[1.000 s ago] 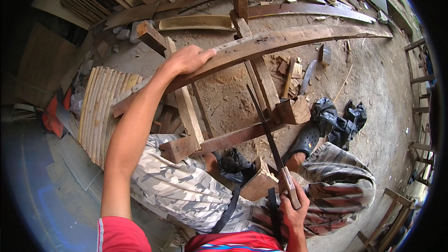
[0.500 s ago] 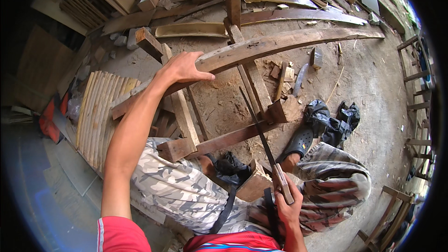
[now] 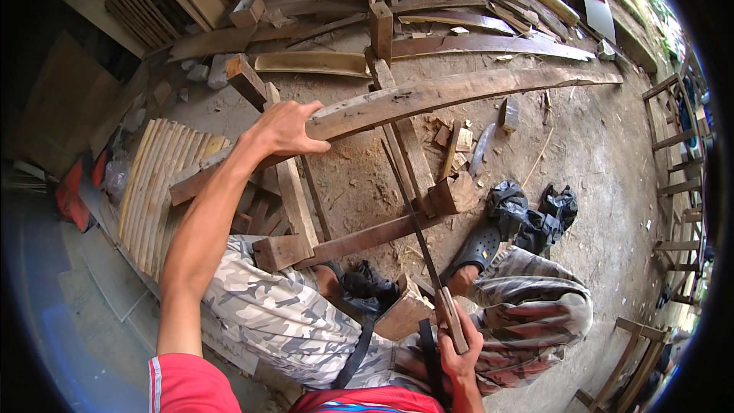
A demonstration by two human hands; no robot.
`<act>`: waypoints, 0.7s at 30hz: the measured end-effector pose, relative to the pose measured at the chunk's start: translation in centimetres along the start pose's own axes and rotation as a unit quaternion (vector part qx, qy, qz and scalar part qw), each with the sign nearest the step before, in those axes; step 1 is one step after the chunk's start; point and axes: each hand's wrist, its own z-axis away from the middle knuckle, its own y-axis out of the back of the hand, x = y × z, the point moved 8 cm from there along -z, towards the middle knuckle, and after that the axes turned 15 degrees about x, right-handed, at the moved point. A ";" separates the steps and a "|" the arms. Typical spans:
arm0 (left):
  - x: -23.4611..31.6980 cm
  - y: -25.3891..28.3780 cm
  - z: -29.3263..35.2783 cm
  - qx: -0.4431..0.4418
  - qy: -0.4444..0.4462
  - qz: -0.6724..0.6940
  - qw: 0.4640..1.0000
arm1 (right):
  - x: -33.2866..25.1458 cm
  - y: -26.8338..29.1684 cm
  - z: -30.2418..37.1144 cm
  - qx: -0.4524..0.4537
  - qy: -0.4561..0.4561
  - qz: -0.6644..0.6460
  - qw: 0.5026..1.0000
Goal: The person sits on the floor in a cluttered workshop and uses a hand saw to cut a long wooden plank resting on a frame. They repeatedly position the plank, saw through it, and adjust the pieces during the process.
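Note:
A long, curved wooden beam [image 3: 451,94] lies across a rough wooden trestle [image 3: 365,241], rising slightly toward its right end. Spread over the beam left of its middle, my left hand [image 3: 283,131] grips it, thumb on the near side and fingers on top. In my right hand [image 3: 461,348] is a handsaw [image 3: 425,248], held by its wooden handle near my lap. Its narrow dark blade points away from me and up toward the beam's near side, passing above the trestle's crossbar. The tip appears apart from the beam.
Stacked wooden slats [image 3: 157,191] sit at the left. Wood offcuts [image 3: 459,141] and a bluish curved blade-like piece [image 3: 482,149] lie on the dirt floor beyond my shod foot [image 3: 482,246]. More timber [image 3: 489,46] is piled at the back; a wooden rack [image 3: 675,191] stands right.
The whole view has shifted a little, so the scene sits lower and further left. Both hands keep their grips, and the saw stays at much the same place relative to the trestle.

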 end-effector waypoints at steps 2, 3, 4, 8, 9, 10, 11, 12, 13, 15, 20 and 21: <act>-0.7 -0.2 0.5 0.008 0.006 0.024 1.000 | -0.3 0.2 0.4 0.002 0.043 -0.002 0.999; -1.2 -0.4 0.7 0.006 0.010 0.013 1.000 | -0.4 0.3 0.5 0.003 0.064 -0.004 0.998; -0.8 0.0 0.7 0.003 0.012 0.005 1.000 | -0.4 0.4 0.6 0.001 0.073 -0.001 0.997; 1.3 0.7 0.3 -0.037 0.050 -0.056 0.996 | -1.3 0.0 0.5 0.002 0.124 -0.003 0.992; 1.9 0.6 0.4 -0.026 0.073 -0.101 0.992 | -1.6 -0.2 0.4 0.006 0.139 -0.005 0.990; 3.1 0.4 0.9 -0.016 0.096 -0.147 0.984 | -1.4 -0.3 0.4 0.008 0.117 -0.013 0.993; 3.9 0.4 1.7 -0.003 0.121 -0.194 0.974 | -1.2 -0.4 0.2 0.007 0.098 -0.022 0.995; 4.3 -0.7 2.4 -0.015 0.130 -0.258 0.957 | -0.9 -0.4 0.0 0.007 0.078 -0.031 0.996; 4.4 -1.3 2.2 0.021 0.116 -0.250 0.961 | -0.9 -0.3 -0.1 0.013 0.084 -0.030 0.996; 3.5 -2.0 2.5 0.092 0.096 -0.239 0.962 | -0.9 -0.4 -0.5 0.016 0.098 -0.033 0.995; 2.2 -0.9 1.1 0.100 0.047 -0.167 0.980 | -0.6 -0.4 -0.6 0.021 0.079 -0.063 0.995; 1.4 -1.6 0.8 0.023 0.070 -0.138 0.988 | -0.5 -0.4 -0.5 0.021 0.080 -0.064 0.995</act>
